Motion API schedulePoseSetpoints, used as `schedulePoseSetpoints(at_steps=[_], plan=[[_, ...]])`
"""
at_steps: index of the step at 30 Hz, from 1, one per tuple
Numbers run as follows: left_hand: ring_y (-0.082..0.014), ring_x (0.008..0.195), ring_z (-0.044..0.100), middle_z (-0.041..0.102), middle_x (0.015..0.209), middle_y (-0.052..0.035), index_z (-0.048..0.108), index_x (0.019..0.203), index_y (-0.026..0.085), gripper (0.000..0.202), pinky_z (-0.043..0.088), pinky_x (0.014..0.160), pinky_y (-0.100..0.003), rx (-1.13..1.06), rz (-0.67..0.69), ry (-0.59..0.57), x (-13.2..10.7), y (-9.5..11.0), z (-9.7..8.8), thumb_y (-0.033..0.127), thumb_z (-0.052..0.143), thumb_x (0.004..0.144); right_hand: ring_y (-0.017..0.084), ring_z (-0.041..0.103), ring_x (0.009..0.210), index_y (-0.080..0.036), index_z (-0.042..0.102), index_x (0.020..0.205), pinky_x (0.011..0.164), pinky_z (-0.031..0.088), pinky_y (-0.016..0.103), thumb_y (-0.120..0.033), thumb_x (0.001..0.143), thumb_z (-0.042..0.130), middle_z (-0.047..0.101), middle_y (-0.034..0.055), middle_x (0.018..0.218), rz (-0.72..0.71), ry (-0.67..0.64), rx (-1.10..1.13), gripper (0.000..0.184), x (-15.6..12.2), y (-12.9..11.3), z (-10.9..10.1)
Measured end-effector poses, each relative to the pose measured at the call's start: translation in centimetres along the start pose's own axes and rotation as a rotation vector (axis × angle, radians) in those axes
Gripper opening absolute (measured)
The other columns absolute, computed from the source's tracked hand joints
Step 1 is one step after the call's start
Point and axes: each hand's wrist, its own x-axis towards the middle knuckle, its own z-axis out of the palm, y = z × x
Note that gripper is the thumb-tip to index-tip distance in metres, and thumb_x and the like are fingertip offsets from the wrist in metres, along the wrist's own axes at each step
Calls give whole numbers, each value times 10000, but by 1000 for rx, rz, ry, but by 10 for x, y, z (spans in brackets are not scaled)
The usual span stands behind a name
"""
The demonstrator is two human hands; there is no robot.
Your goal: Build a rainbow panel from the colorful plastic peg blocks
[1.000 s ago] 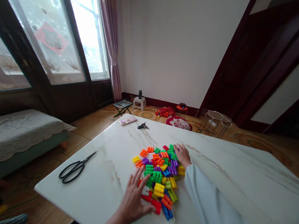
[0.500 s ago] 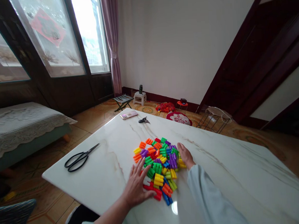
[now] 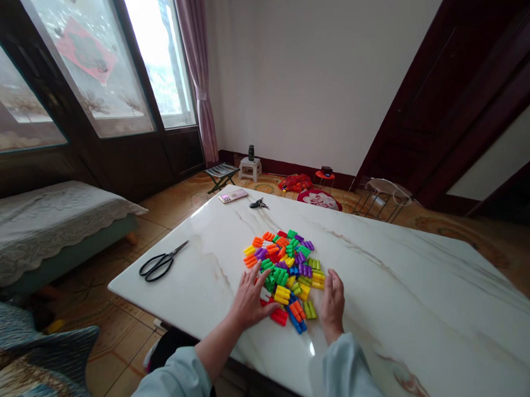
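A heap of small plastic building pieces (image 3: 286,268) in orange, green, yellow, purple, red and blue lies on the white marble table (image 3: 403,298). My left hand (image 3: 251,300) rests flat at the heap's near left edge, fingers spread, touching red and white pieces. On the heap's near right side my right hand (image 3: 333,304) lies flat on the tabletop, fingers stretched toward the yellow and green pieces. Neither hand holds anything.
Black scissors (image 3: 162,264) lie near the table's left edge. A pink phone (image 3: 233,195) and a bunch of keys (image 3: 258,204) sit at the far corner. A bed (image 3: 48,221) stands left; stools and red items are on the floor by the far wall.
My right hand has slid back from the heap's far right to its near right side. The heap looks more gathered. The camera has pulled back and shows more of the table.
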Motion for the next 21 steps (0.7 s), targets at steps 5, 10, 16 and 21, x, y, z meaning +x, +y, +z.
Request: schedulePoseSetpoints(at_steps=[5, 10, 16, 21], plan=[[-335, 1384, 271, 239, 1527, -154, 360, 1407, 234, 820, 196, 1118, -561, -5, -7, 10, 0, 1, -1, 529, 673, 708, 274, 475, 1192, -175, 562, 1170, 1023, 373, 461, -411, 898, 437, 556, 151, 1235, -270, -19, -74, 382, -37, -24, 6], [-315, 1398, 249, 246, 1528, -137, 361, 1411, 252, 807, 195, 1129, -537, 2, -17, 3, -1, 3, -2, 479, 678, 704, 230, 532, 1107, -190, 581, 1162, 965, 429, 405, -250, 890, 447, 612, 98, 1156, -496, -274, -173, 310, -48, -46, 33], [-300, 1391, 272, 265, 1522, -126, 385, 1394, 250, 749, 210, 1128, -521, 14, -30, -7, 0, 6, -4, 354, 658, 703, 250, 586, 965, -198, 637, 1026, 823, 462, 347, -231, 802, 565, 646, 89, 989, -412, -482, -534, 238, -43, -77, 59], [-310, 1383, 287, 268, 1521, -132, 370, 1400, 236, 762, 210, 1128, -523, 13, -26, -5, 0, 3, -2, 396, 652, 711, 220, 608, 887, -197, 607, 864, 751, 447, 300, -163, 741, 558, 645, 75, 932, -339, -467, -567, 137, -43, -83, 70]])
